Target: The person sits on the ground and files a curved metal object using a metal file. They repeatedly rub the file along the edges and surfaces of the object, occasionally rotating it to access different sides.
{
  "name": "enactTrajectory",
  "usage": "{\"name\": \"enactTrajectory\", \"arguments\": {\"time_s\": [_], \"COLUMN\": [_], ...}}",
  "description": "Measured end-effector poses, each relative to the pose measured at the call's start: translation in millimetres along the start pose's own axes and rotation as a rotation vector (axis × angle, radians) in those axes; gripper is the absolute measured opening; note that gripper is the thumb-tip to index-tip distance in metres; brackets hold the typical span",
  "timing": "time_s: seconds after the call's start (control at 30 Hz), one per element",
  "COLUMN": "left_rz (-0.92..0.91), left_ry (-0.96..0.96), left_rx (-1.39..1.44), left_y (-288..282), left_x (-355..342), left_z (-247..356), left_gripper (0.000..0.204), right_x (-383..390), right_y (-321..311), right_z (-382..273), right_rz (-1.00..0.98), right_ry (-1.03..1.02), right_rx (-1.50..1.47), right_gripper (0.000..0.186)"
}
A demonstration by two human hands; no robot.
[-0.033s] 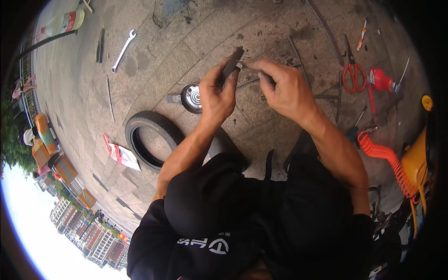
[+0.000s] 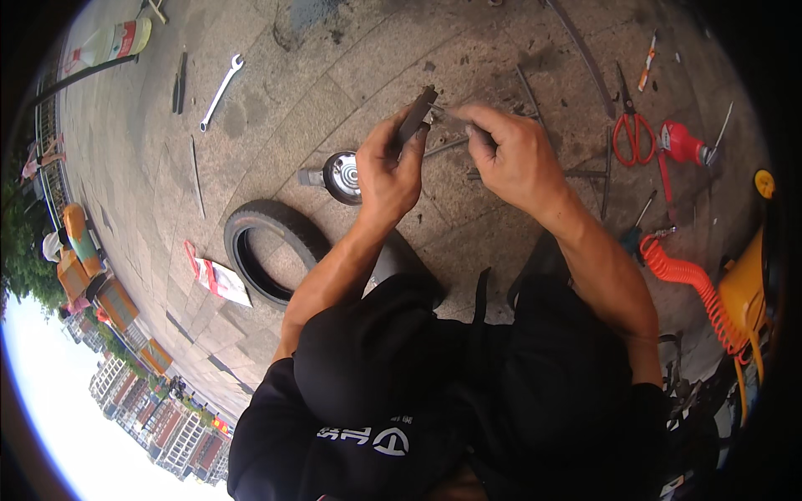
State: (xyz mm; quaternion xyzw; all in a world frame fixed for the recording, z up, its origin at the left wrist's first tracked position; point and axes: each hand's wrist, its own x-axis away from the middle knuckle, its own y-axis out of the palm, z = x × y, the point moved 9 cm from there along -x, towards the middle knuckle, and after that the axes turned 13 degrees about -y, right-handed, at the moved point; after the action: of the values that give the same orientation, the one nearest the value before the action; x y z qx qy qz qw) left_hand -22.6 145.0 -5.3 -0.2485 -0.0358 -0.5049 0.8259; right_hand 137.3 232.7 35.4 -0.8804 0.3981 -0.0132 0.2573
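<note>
At the upper middle of the frame we have the dark strip (image 2: pixel 413 118) grasped in our left hand (image 2: pixel 391 167), thumb on one side and fingers curled round the other, its free end pointing up and slightly right. Our right hand (image 2: pixel 522 163), just to the right of it, is bent into a pinch and seems to be gripping a thin piece (image 2: pixel 443 108), whose tip reaches the strip's right edge; blur keeps us from telling what it is, or whether the tip touches. To work well here, we judge it best to keep the left grip firm and close to the spot being worked, so the strip neither twists nor flexes, and to let the right fingers make small, controlled movements. We would also keep the left thumb out of line with that tip, in case it slips. Both hands are raised over the paved ground (image 2: pixel 292 125), so bracing our forearms against the knees could steady them. Below and left of the hands sit the round metal hub (image 2: pixel 344 177) and the black tyre (image 2: pixel 316 238); the wrench (image 2: pixel 220 94) lies at upper left, and the red-handled scissors (image 2: pixel 619 129) at upper right.
</note>
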Motion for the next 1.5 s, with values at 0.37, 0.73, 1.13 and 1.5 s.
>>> {"name": "enactTrajectory", "arguments": {"time_s": [0.37, 0.73, 1.13, 1.5], "left_rz": [-0.029, -0.076, -0.060, -0.024], "left_ry": [0.017, -0.023, 0.010, 0.038], "left_rx": [0.026, 0.129, 0.096, 0.068], "left_y": [1, 1, 1, -1], "left_x": [5, 5, 6, 5], "left_z": [9, 10, 7, 8], "left_gripper": [0.032, 0.035, 0.032, 0.033], "right_x": [1, 1, 0, -2], "right_y": [-8, -5, -3, -2], "right_z": [-5, -6, -9, -9], "right_rz": [0.079, 0.042, 0.000, -0.006], "right_ry": [-0.079, -0.028, -0.025, -0.054], "right_rx": [-0.011, -0.005, -0.005, 0.022], "right_gripper": [0.027, 0.026, 0.028, 0.027]}}
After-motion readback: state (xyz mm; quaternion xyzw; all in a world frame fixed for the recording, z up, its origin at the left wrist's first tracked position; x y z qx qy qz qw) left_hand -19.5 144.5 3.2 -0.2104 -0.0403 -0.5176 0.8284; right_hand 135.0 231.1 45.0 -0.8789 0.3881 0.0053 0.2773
